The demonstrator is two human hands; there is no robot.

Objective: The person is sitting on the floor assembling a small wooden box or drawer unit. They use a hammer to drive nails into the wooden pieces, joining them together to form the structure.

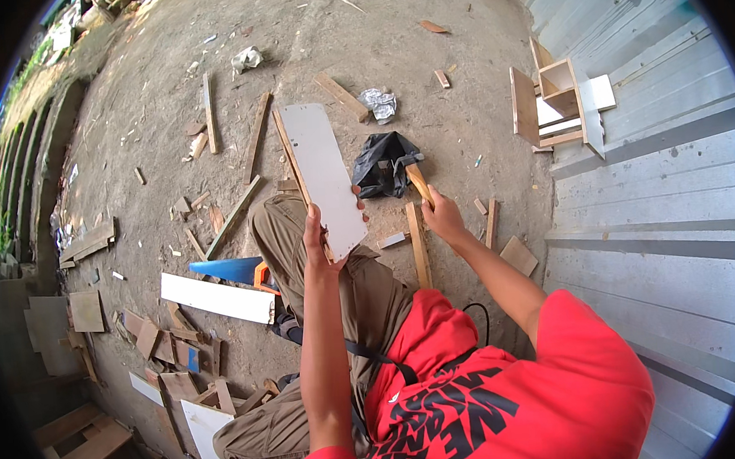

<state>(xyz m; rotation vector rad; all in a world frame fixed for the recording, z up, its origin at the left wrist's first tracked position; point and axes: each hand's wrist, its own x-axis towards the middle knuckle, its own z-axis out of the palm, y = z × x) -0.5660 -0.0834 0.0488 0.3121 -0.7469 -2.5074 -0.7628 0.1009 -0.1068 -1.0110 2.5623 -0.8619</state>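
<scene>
Red shirt [573, 364]; left hand [320, 247] clasps board [321, 165], right hand [442, 216] hammer [417, 181].

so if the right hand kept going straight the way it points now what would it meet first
Most likely the black plastic bag on the ground, ahead of the right hand and the hammer it holds. The hand's height is unclear, so it might pass above.

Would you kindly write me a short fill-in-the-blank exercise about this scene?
1. The left hand holds a board whose broad face is ____.
2. The right hand grips the hammer by its ____.
3. The saw has a blue blade and an ____ handle.
4. The person's shirt is ____ with dark lettering.

Missing words: white; wooden handle; orange; red.
</scene>
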